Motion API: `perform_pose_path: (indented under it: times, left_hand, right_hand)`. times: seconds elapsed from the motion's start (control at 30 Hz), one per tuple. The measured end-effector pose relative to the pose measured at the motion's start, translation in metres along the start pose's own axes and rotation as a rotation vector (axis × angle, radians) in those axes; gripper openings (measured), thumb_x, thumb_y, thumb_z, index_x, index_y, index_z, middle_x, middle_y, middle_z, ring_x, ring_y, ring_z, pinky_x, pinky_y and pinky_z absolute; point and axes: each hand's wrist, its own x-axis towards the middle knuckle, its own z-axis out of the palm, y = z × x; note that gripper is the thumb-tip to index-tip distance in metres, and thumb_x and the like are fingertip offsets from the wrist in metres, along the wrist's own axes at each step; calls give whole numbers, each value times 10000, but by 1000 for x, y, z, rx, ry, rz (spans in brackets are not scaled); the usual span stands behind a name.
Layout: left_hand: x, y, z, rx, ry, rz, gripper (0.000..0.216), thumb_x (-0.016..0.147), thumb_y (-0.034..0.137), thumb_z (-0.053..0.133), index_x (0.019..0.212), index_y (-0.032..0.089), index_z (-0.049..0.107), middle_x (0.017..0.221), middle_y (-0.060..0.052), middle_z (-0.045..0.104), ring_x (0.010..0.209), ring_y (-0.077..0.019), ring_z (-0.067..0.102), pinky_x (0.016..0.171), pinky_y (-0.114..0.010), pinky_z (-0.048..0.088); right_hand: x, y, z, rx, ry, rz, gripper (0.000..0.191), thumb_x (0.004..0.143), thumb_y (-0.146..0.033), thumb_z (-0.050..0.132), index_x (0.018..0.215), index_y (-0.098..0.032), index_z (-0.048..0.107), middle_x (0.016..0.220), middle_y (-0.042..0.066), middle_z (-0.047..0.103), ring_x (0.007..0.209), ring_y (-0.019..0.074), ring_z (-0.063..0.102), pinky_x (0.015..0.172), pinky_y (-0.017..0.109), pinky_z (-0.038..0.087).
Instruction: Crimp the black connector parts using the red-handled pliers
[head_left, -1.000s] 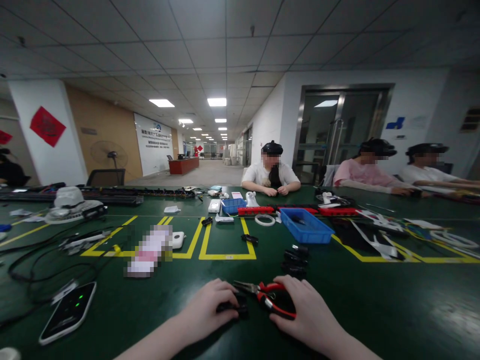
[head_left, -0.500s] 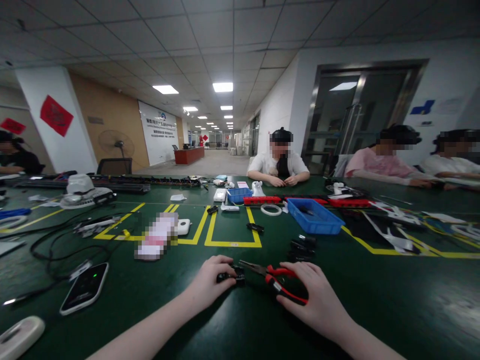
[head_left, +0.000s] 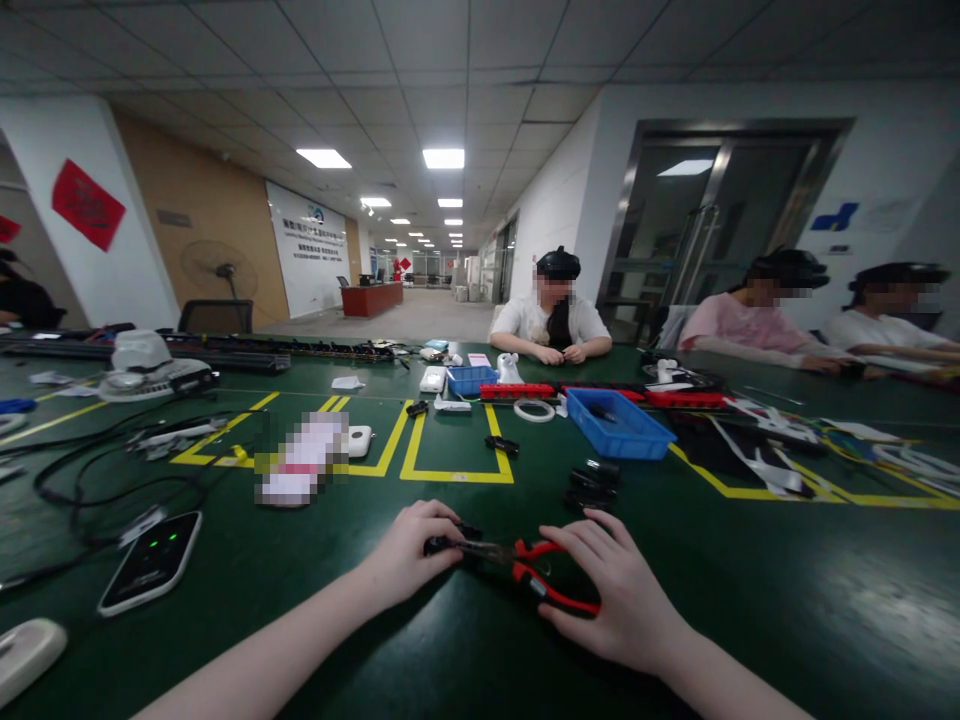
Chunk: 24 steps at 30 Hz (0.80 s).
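Between the thumb and fingers of my left hand [head_left: 418, 545] is a small black part [head_left: 436, 545], largely covered by the fingers; its exact kind cannot be made out. My right hand [head_left: 611, 590] grips long-nose pliers [head_left: 529, 572] by their red and black handles, which are spread apart. The plier jaws [head_left: 487, 550] point left and reach the black part at my left fingertips. Whether the jaws are clamped on it is too small to tell. Several similar black pieces [head_left: 592, 485] lie on the table just beyond my right hand.
The green table [head_left: 450, 660] carries yellow tape outlines. Beyond my hands stand a blue tray [head_left: 622, 432] and a white tape-like ring [head_left: 534, 410]. To the left lie a phone-like device [head_left: 150, 562], black cables [head_left: 75, 500] and a blurred-out flat item [head_left: 304, 460]. A person [head_left: 553, 310] sits opposite.
The pliers have moved left, so their jaws now meet the black part in my left hand. The whole view has shifted slightly.
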Motion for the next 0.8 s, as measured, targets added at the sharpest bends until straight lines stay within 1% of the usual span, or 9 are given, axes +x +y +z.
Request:
perform_pose_path:
  times: [0.07, 0.2, 0.27, 0.43, 0.67, 0.8]
  left_hand:
    - [-1, 3, -2, 9, -9, -1, 111, 892, 228, 679, 976, 252, 748, 1185, -44, 656, 1113, -249, 592, 990, -423, 426]
    - [-1, 6, -2, 21, -6, 12, 114, 891, 225, 678, 974, 252, 751, 1172, -45, 657, 1110, -251, 592, 977, -415, 428]
    - [-1, 6, -1, 21, -9, 30, 121, 893, 219, 675, 981, 255, 749, 1165, -43, 658, 1107, -248, 594, 968, -409, 428]
    - [-1, 5, 0, 24, -16, 53, 131, 886, 205, 681, 988, 258, 744, 1158, -42, 657, 1099, -245, 597, 963, -410, 424]
    - [-2, 5, -1, 28, -5, 69, 112, 890, 215, 677, 976, 252, 739, 1153, -37, 652, 1090, -236, 595, 961, -398, 427]
    - [-2, 3, 0, 43, -9, 74, 107, 892, 233, 678, 981, 241, 737, 1155, -47, 650, 1078, -238, 597, 966, -400, 433]
  right_hand:
    - [0, 0, -1, 0, -10, 7, 668, 754, -459, 731, 1340, -217, 519, 1129, 97, 705, 1016, 289, 661, 1058, 541, 361]
    - [0, -4, -2, 17, -41, 30, 654, 764, -462, 733, 1329, -207, 523, 1142, 99, 704, 997, 273, 660, 962, 476, 437]
    - [0, -8, -3, 29, -57, 42, 641, 761, -467, 736, 1311, -204, 536, 1129, 98, 706, 972, 265, 662, 927, 454, 454]
    - [0, -11, -4, 40, -55, 53, 599, 761, -469, 725, 1271, -202, 560, 1101, 105, 710, 935, 264, 660, 897, 449, 464]
    - [-1, -5, -3, 9, -45, 29, 615, 755, -461, 725, 1280, -184, 564, 1108, 118, 707, 932, 261, 663, 901, 443, 473]
    - [-1, -6, -4, 1, -46, 40, 608, 752, -463, 718, 1270, -181, 571, 1079, 120, 707, 897, 258, 664, 820, 406, 498]
